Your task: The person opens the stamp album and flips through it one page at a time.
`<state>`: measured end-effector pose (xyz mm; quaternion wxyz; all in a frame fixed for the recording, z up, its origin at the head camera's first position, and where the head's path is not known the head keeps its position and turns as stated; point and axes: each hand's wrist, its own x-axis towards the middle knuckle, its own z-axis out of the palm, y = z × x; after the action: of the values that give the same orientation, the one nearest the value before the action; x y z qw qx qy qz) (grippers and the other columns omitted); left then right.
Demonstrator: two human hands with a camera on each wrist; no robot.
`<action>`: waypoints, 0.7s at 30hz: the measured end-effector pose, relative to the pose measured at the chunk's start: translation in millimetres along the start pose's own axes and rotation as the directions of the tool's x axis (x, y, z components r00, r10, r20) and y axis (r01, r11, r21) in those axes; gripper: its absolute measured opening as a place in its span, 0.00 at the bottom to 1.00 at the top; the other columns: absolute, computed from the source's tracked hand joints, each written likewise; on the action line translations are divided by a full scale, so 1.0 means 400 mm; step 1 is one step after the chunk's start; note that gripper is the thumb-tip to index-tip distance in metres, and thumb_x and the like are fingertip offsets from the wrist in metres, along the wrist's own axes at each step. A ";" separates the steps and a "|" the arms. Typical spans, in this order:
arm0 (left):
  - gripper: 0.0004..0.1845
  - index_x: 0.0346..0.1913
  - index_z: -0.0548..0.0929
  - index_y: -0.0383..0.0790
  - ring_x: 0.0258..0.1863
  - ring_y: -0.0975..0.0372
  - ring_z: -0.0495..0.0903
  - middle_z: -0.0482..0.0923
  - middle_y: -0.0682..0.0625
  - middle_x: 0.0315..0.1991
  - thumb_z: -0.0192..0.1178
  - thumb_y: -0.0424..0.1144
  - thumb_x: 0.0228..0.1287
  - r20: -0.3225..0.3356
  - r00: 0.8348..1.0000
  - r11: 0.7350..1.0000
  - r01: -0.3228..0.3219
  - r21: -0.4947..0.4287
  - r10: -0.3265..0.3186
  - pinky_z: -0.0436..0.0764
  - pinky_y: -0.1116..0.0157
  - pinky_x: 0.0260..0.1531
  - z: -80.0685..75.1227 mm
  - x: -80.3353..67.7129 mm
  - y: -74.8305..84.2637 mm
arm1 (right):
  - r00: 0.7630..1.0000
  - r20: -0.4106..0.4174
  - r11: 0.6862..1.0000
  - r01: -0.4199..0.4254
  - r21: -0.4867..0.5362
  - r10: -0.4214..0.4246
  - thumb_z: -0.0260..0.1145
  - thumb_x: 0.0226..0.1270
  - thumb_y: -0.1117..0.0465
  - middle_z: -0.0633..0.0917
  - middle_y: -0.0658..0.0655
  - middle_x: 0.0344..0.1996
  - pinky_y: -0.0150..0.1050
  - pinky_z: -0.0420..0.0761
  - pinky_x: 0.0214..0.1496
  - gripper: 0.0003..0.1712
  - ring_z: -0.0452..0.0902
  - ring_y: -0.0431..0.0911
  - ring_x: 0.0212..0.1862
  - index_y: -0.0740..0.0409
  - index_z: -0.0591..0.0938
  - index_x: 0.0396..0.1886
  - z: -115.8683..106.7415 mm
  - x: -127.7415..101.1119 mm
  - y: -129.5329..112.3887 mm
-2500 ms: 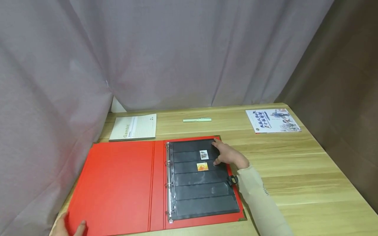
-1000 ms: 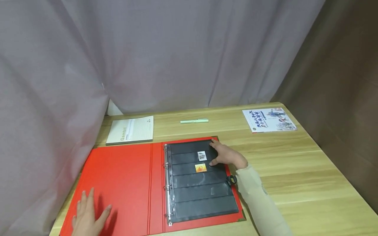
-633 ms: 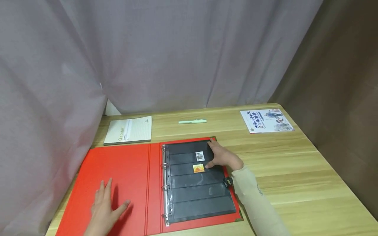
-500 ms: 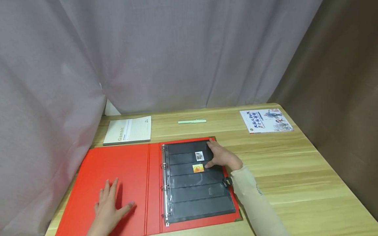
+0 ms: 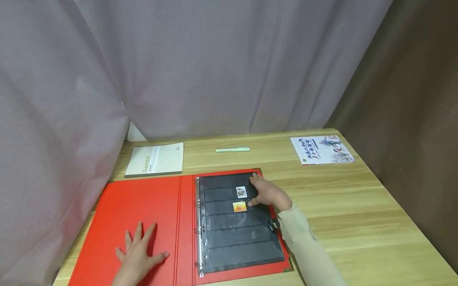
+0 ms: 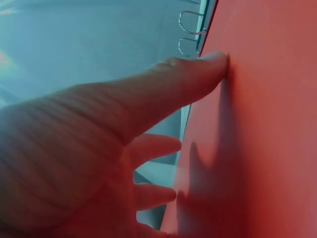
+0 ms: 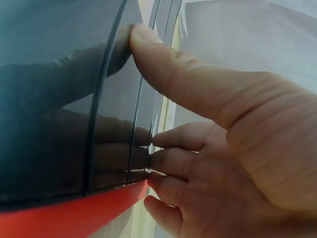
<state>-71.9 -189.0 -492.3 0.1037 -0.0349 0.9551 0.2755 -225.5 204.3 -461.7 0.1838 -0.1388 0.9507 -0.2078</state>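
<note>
A red ring binder (image 5: 143,202) lies spread open on the table, its metal rings (image 5: 198,228) along the spine. Black pocket pages (image 5: 243,242) fill its right side, bearing a white-edged stamp (image 5: 241,192) and, just below, a yellow and orange stamp (image 5: 239,206). My left hand (image 5: 137,256) has its fingers spread at the bare red cover; in the left wrist view the thumb tip meets the red surface. My right hand (image 5: 267,194) rests on the upper right part of the black page, thumb and fingertips touching it, thumb beside the yellow stamp.
Behind the binder lie a Gambit notepad (image 5: 155,159) at left, a pale green pen (image 5: 232,149) in the middle and a white illustrated booklet (image 5: 322,149) at right. Grey curtain (image 5: 200,71) hangs along the table's back edge. A small black strap piece (image 5: 274,224) sits at my right wrist.
My left hand has come from the cover's lower left corner inward across the red cover, fingers spreading. The right hand stays on the black page; the view has shifted slightly.
</note>
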 end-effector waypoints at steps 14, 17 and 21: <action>0.54 0.72 0.66 0.30 0.68 0.19 0.36 0.45 0.22 0.74 0.79 0.54 0.47 0.016 1.000 1.000 0.000 -0.015 0.000 0.41 0.17 0.52 0.007 0.009 0.003 | 0.999 -0.004 0.997 -0.032 -0.074 0.032 0.80 0.57 0.58 0.56 0.71 0.77 0.54 0.58 0.75 0.52 0.49 0.61 0.78 0.74 0.63 0.74 0.000 -0.017 -0.017; 0.54 0.72 0.66 0.30 0.68 0.19 0.35 0.44 0.22 0.74 0.79 0.54 0.48 0.025 1.000 0.999 0.000 -0.033 0.001 0.40 0.17 0.52 0.005 0.011 0.000 | 1.000 -0.016 0.995 -0.025 -0.101 0.024 0.79 0.57 0.57 0.59 0.71 0.76 0.54 0.58 0.75 0.51 0.51 0.61 0.78 0.74 0.65 0.73 0.002 -0.015 -0.022; 0.54 0.73 0.65 0.30 0.68 0.19 0.34 0.42 0.23 0.75 0.78 0.56 0.48 0.033 0.999 0.999 0.010 -0.033 -0.009 0.39 0.17 0.52 0.003 0.011 -0.009 | 0.999 -0.033 0.993 -0.019 -0.113 0.015 0.80 0.57 0.57 0.61 0.72 0.75 0.53 0.58 0.75 0.50 0.53 0.61 0.77 0.75 0.66 0.72 0.006 -0.007 -0.029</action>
<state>-75.6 -191.6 -496.2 0.1202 -0.0367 0.9484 0.2912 -219.7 194.4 -458.0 0.1621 -0.1375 0.9649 -0.1544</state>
